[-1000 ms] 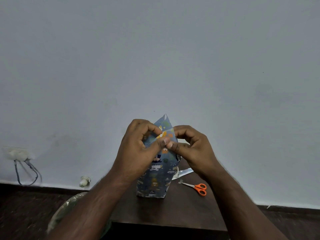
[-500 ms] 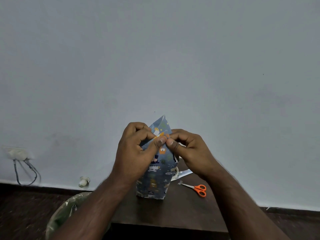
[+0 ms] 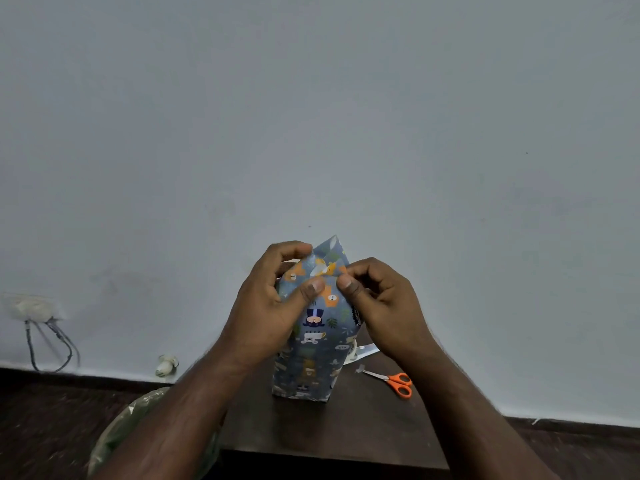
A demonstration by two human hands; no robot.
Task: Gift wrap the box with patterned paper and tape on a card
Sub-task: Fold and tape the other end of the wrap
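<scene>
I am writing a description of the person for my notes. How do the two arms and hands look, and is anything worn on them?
Both forearms are bare up to the lower edge of the picture, so no sleeves show. The left hand and the right hand wear no gloves, and I see no rings, watch or bracelet on either wrist. Thumbnails are short and unpainted.

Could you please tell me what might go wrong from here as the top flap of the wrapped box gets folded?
1. The tall box in blue animal-print paper stands on end, gripped only near its top by the left hand and right hand; pushing could tip it.
2. The pointed paper flap looks untaped, so it may spring open.
3. The orange-handled scissors lie near the right forearm and could be knocked.
</scene>
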